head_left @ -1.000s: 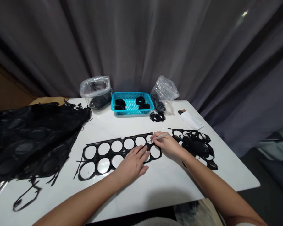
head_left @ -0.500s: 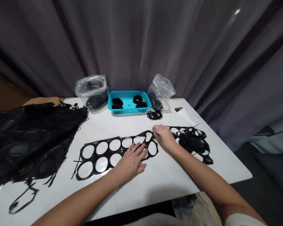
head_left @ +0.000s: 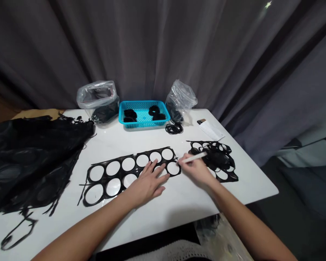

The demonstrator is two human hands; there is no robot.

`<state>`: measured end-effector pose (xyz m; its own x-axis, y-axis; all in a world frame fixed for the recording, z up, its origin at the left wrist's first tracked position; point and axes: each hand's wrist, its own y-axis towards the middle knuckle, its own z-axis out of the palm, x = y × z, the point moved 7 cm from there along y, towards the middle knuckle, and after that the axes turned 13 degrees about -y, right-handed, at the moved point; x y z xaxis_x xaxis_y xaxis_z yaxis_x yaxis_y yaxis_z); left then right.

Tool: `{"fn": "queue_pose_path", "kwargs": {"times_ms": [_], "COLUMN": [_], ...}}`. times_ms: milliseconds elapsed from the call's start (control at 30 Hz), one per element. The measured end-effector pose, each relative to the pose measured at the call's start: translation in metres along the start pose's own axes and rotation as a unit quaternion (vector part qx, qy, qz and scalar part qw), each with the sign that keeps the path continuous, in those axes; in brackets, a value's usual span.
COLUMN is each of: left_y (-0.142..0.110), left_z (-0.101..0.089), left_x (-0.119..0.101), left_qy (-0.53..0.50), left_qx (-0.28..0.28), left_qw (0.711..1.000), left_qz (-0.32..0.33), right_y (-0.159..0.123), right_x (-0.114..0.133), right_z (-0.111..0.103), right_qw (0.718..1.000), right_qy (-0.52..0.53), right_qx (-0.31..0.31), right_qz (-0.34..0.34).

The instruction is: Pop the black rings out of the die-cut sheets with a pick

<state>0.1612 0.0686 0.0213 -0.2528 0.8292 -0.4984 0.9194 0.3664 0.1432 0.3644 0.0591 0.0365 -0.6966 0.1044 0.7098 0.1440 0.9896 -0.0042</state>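
Observation:
A black rubbery sheet (head_left: 116, 170) with two rows of round holes lies on the white table in front of me. My left hand (head_left: 149, 179) rests on it palm down, fingers spread over the holes right of its middle. My right hand (head_left: 194, 168) pinches a slim, pale, pen-like tool (head_left: 195, 157) at the sheet's right end. The tool's lower tip is hidden by the fingers. Just beyond that hand lies a second holed black sheet (head_left: 230, 177), with a heap of loose black rings and scraps (head_left: 218, 156) on top.
A large pile of black holed sheets (head_left: 29, 159) covers the table's left side. At the back stand a blue basket (head_left: 145, 125) with bundles of black rings, and two clear plastic bags (head_left: 97, 96). Loose rings (head_left: 174, 128), a phone (head_left: 201, 121) and white paper (head_left: 210, 130) lie nearby.
The sheet's right end, pulled out of shape before, now lies flat. My right hand has come down from its upper corner to the right edge, and the tool now shows clearly.

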Motion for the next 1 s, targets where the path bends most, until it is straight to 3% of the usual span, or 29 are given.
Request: {"fn": "queue_pose_path", "kwargs": {"times_ms": [133, 533, 633, 767, 833, 1000], "left_y": [0.000, 0.001, 0.001, 0.001, 0.001, 0.000], "left_z": [0.000, 0.000, 0.001, 0.002, 0.002, 0.002], "left_x": [-0.002, -0.004, -0.004, -0.004, -0.003, -0.004], "left_qy": [0.003, 0.008, 0.012, 0.011, 0.013, 0.014], "left_qx": [-0.013, -0.019, -0.011, -0.015, -0.015, -0.012], "left_qw": [1.000, 1.000, 1.000, 1.000, 1.000, 1.000], "left_qz": [0.009, 0.001, -0.001, -0.003, -0.003, 0.001], "right_y": [-0.034, -0.041, -0.047, -0.050, -0.034, 0.018], "right_x": [0.015, 0.020, 0.033, 0.044, 0.033, -0.016], "right_z": [0.033, 0.037, 0.039, 0.045, 0.029, -0.056], "right_qw": [1.000, 0.997, 0.988, 0.945, 0.932, 0.906], "right_qy": [0.013, -0.045, -0.093, -0.229, -0.291, -0.352], "right_qx": [0.024, -0.025, -0.034, -0.011, -0.049, -0.235], "right_qz": [-0.010, -0.063, -0.122, -0.234, -0.211, -0.020]}}
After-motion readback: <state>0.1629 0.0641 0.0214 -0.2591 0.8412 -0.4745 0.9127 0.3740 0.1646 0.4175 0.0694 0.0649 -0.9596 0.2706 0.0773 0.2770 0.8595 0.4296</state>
